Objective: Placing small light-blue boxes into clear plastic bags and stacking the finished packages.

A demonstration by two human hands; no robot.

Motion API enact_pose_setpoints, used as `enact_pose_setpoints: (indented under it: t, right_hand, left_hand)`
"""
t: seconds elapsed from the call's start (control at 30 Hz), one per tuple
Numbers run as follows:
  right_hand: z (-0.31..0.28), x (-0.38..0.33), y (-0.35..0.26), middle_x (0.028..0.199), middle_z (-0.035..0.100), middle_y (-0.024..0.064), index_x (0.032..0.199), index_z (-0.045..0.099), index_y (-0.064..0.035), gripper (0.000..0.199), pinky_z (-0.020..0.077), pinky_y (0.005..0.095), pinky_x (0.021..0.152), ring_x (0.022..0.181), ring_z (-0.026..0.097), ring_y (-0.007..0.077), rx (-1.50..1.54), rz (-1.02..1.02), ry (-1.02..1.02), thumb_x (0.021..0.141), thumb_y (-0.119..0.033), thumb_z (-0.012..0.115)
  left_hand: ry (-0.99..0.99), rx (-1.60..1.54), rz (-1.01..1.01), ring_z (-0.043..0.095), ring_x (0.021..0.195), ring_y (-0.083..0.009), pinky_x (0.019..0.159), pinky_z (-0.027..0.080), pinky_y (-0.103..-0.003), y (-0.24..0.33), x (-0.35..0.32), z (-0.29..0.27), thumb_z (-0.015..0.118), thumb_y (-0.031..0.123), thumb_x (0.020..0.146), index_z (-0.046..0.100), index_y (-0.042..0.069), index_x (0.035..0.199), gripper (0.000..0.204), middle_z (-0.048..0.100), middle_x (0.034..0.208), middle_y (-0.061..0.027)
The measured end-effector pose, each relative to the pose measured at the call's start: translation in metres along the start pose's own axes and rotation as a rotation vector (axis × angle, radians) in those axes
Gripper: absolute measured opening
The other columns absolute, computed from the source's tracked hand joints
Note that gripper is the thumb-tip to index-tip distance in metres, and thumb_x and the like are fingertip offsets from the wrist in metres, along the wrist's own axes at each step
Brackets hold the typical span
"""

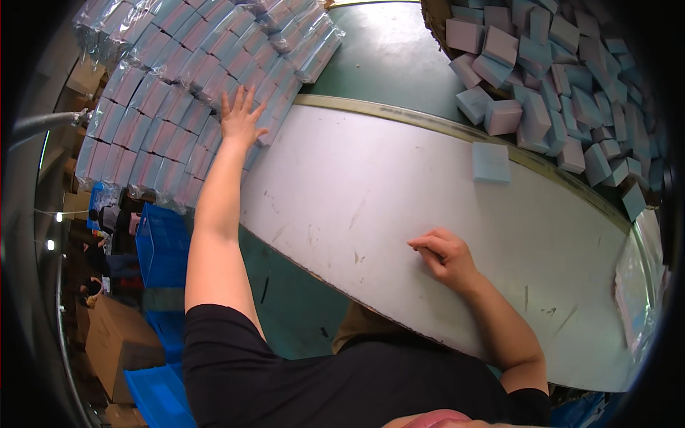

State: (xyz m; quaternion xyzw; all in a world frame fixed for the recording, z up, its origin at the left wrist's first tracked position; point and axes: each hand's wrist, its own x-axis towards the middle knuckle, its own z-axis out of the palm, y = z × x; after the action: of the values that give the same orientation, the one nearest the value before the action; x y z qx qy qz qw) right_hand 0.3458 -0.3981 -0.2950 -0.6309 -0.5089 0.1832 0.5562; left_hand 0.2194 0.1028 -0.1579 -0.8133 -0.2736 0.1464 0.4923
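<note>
Boxes: any print illeg. | L hand wide over them | R hand curled

Stacked boxes left, loose boxes right

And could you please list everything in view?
Table: one, white, centre
Wrapped boxes: many, blue-pink, stacked upper left
Loose boxes: many, blue-pink, heaped upper right
Single box: one, blue, on table
Far surface: one, green, beyond table
Crates: several, blue, lower left
Cartons: several, brown, left
Plastic film: some, transparent, right edge
Pole: one, grey, left
Lights: two, white, left
Other people: a few, dark-clothed, left background
Shirt: one, black, bottom
Left hand: one, bare, at wrapped boxes
Right hand: one, bare, over table
</note>
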Motion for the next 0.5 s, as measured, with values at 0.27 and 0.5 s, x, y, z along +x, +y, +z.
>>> enact_pose_setpoints:
  t: [0.27,0.5]
  right_hand:
    - [0.0,0.0,-0.004,0.088,0.068,0.0051,0.101,0.074,-0.0096,0.017,0.0496,0.0316,0.064,0.076,0.062,0.02,0.005,0.058,-0.035,0.089,0.0,0.067]
    - [0.006,-0.001,-0.005,0.087,0.068,0.0052,0.1,0.074,-0.0093,0.016,0.0498,0.0324,0.065,0.076,0.062,0.0209,-0.007,-0.018,-0.012,0.089,-0.001,0.066]
  left_hand:
    - [-0.179,-0.084,-0.012,-0.014,0.156,-0.0286,0.118,-0.008,-0.067,0.028,-0.011,-0.001,0.06,0.07,0.086,0.043,0.045,0.15,0.071,0.001,0.171,-0.0027]
    - [-0.408,-0.03,0.049,-0.007,0.156,-0.034,0.118,-0.005,-0.068,0.078,-0.041,-0.007,0.063,0.057,0.09,0.063,0.033,0.136,0.052,0.011,0.17,-0.0102]
